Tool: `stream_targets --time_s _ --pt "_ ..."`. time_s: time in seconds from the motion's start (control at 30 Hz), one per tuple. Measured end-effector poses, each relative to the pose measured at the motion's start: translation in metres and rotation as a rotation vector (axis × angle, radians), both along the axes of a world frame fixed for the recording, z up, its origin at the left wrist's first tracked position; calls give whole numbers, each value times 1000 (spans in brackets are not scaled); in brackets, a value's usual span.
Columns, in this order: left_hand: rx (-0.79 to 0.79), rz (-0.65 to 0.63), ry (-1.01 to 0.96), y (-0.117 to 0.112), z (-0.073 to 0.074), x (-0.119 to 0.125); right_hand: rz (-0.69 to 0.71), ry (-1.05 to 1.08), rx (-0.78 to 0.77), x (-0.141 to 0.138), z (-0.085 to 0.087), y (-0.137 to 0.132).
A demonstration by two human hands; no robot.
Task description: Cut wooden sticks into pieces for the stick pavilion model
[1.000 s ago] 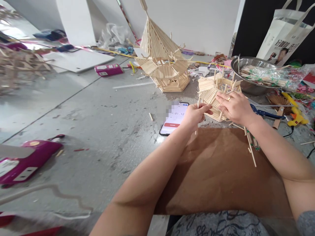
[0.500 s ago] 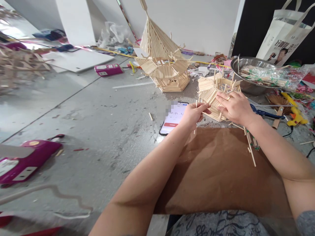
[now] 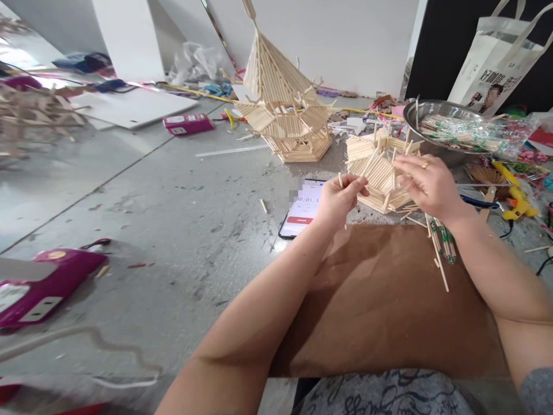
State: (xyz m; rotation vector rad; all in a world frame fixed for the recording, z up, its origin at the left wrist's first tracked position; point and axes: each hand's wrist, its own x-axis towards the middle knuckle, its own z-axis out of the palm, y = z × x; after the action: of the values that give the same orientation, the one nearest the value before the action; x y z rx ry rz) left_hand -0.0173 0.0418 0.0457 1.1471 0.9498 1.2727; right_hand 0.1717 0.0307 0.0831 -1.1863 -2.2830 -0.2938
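My left hand (image 3: 338,200) pinches a short wooden stick (image 3: 341,183), held upright just left of a small unfinished stick model (image 3: 377,171) on the floor. My right hand (image 3: 428,183) hovers over the model's right side, its fingers slightly blurred and bent toward an upright stick there; a ring shows on one finger. A brown cardboard sheet (image 3: 389,300) lies in front of me, under my forearms.
A tall finished stick pagoda (image 3: 280,104) stands behind. A phone (image 3: 302,208) lies left of my left hand. A metal bowl (image 3: 436,129) with bagged sticks, a yellow glue gun (image 3: 516,202), loose sticks (image 3: 440,253), a white bag (image 3: 496,52) and magenta boxes (image 3: 38,285) surround me.
My right hand has lifted off the model's front face and moved up and right. My left hand has shifted slightly left with the stick.
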Motion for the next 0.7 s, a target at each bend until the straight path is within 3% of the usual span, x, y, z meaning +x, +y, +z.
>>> stream_targets --time_s 0.07,0.17,0.23,0.3,0.47,0.57,0.7 --pt "71 -67 92 -8 11 -2 -54 166 40 14 8 -10" --pt "178 -378 455 -21 23 -1 -207 324 24 38 14 -21" --pt "272 -544 695 -26 23 4 -297 281 -56 51 11 -22" --pt "381 -600 851 -29 14 11 -351 122 -209 56 1 -18" --pt "392 -590 1132 -27 -14 22 -365 -297 -648 45 -28 -5" --pt "373 -603 1197 -25 -18 22 -357 -402 -729 37 -40 -3" --pt "323 -621 1193 -23 -13 18 -366 -469 -764 35 -50 -1"
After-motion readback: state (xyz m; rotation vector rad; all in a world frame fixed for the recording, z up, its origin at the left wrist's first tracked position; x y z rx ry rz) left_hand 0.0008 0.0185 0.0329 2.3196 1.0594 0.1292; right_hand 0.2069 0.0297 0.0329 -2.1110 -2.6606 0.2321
